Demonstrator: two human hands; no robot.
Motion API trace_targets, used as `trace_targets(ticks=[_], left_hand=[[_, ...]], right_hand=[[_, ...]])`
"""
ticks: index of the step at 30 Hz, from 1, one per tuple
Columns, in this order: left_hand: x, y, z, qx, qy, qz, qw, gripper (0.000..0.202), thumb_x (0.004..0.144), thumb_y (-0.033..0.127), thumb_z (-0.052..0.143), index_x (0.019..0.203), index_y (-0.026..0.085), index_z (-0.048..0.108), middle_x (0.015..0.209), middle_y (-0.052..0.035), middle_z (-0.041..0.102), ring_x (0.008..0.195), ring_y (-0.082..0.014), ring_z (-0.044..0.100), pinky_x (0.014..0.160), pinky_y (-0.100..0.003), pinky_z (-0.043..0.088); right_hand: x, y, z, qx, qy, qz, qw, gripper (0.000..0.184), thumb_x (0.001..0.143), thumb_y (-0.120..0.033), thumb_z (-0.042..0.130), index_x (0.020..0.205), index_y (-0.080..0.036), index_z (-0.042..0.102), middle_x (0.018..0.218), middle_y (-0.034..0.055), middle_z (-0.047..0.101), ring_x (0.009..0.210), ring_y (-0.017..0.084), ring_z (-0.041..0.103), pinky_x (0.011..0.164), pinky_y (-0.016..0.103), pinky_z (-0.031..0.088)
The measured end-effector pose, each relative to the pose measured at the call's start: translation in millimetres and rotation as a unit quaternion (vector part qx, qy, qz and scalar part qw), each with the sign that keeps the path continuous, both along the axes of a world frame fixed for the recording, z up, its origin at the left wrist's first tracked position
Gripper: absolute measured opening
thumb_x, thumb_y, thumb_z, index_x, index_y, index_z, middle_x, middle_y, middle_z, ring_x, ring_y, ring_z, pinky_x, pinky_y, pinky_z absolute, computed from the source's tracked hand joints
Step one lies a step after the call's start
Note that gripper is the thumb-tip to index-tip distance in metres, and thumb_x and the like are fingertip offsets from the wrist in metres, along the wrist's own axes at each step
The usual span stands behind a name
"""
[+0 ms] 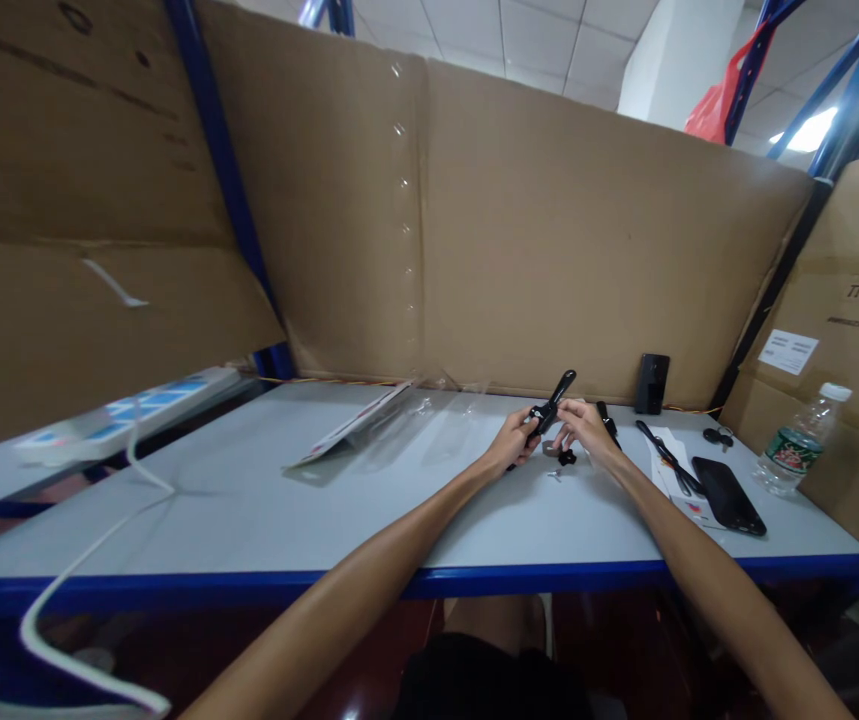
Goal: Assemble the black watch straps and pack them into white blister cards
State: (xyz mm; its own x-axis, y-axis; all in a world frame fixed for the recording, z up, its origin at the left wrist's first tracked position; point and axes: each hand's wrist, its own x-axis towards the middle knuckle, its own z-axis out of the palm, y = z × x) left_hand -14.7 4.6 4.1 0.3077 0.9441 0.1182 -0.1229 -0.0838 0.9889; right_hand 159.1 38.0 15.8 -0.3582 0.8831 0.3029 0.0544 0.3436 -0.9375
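My left hand (513, 441) is wrapped round a black long-handled device (547, 408), which slants up and to the right with its rounded end raised. What kind of device it is does not show clearly. My right hand (581, 424) is at the device's right side, fingers bent and pinched together against it; anything between them is too small to make out. Below the hands lie a small black knob-like part (567, 457) and some tiny metal pieces (555, 474). Another black part (607, 420) sits behind my right hand, partly hidden by it.
To the right are a black phone (729, 495), a black cable (670, 458) on white paper, keys (718, 437), a water bottle (802, 440) and an upright black box (652, 384). Clear plastic packaging (429, 425) lies left of centre. A power strip (136, 410) trails a white cord. Cardboard walls (534, 240) enclose the table.
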Motion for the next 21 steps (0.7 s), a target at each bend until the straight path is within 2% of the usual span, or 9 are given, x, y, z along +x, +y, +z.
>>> trace_targets(ticks=[7, 12, 14, 18, 21], left_hand=[[1.2, 0.5, 0.5, 0.011, -0.006, 0.014, 1.000, 0.026, 0.090, 0.044, 0.057, 0.100, 0.021, 0.051, 0.054, 0.0092, 0.040, 0.036, -0.0052, 0.026, 0.038, -0.016, 0.014], [5.0, -0.1, -1.8, 0.021, -0.016, 0.032, 0.999, 0.022, 0.091, 0.041, 0.055, 0.098, 0.020, 0.053, 0.054, 0.0091, 0.039, 0.037, -0.0053, 0.026, 0.037, -0.015, 0.016], [6.4, -1.1, -2.4, 0.026, -0.023, 0.053, 0.998, 0.026, 0.090, 0.038, 0.054, 0.108, 0.019, 0.055, 0.054, 0.0090, 0.040, 0.037, -0.0058, 0.027, 0.036, -0.016, 0.016], [7.7, -3.7, -3.5, 0.037, -0.041, 0.078, 0.995, 0.052, 0.089, 0.035, 0.058, 0.137, 0.019, 0.051, 0.055, 0.0080, 0.044, 0.038, -0.0062, 0.030, 0.038, -0.016, 0.017], [8.2, -4.3, -5.2, 0.027, -0.050, 0.088, 0.994, 0.057, 0.088, 0.036, 0.060, 0.141, 0.019, 0.051, 0.054, 0.0076, 0.044, 0.038, -0.0060, 0.031, 0.039, -0.016, 0.017]], right_hand=[[3.0, 1.0, -1.6, 0.026, -0.051, 0.044, 0.997, 0.034, 0.084, -0.052, 0.056, 0.089, -0.018, 0.054, 0.081, 0.0027, 0.067, 0.050, 0.016, 0.069, 0.035, 0.020, 0.045], [-4.9, 0.3, -8.8, 0.090, -0.103, -0.047, 0.990, 0.033, 0.089, -0.052, 0.046, 0.085, -0.020, 0.052, 0.080, 0.0025, 0.069, 0.044, 0.012, 0.064, 0.035, 0.019, 0.043], [-9.2, 0.0, -12.2, 0.111, -0.116, -0.083, 0.983, 0.032, 0.090, -0.051, 0.044, 0.082, -0.021, 0.051, 0.075, 0.0014, 0.068, 0.043, 0.012, 0.062, 0.035, 0.019, 0.043], [-15.7, -2.1, -15.7, 0.123, -0.114, -0.118, 0.979, 0.031, 0.091, -0.050, 0.044, 0.076, -0.023, 0.049, 0.069, 0.0009, 0.066, 0.042, 0.014, 0.059, 0.035, 0.022, 0.042], [-18.3, -4.5, -16.0, 0.130, -0.107, -0.127, 0.977, 0.032, 0.092, -0.049, 0.046, 0.072, -0.024, 0.048, 0.063, 0.0001, 0.064, 0.041, 0.015, 0.058, 0.036, 0.024, 0.041]])
